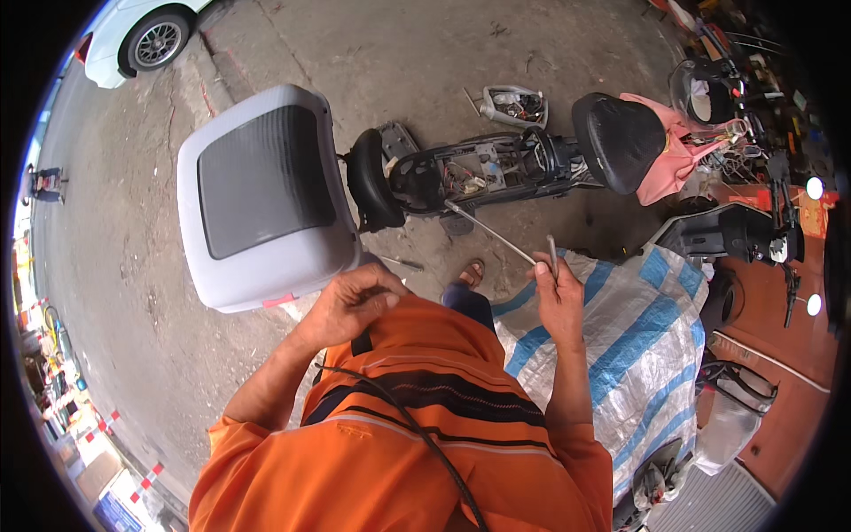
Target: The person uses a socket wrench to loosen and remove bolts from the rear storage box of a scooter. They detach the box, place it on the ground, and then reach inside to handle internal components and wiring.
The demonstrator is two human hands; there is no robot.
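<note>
My right hand (560,301) is closed around a long, thin metal T-handle wrench (492,232). Its shaft slants away to the left, and the far tip is close to the side of the scooter's open frame (479,170). The crosspiece stands up between my fingers. At my waist, against the orange shirt (425,355), my left hand (355,304) has its fingers curled in toward the thumb, and no object shows in it. The scooter has its body opened, with wires and parts bare in the middle. A large grey box (266,195) with a dark lid panel sits at its left end.
A blue-and-white striped tarp (620,328) covers something beside my right arm. Beyond the scooter, a grey tray of small parts (516,105) lies on the ground. A black seat (619,142) and pink cloth (672,151) are at the right. A white car (146,40) stands far left.
</note>
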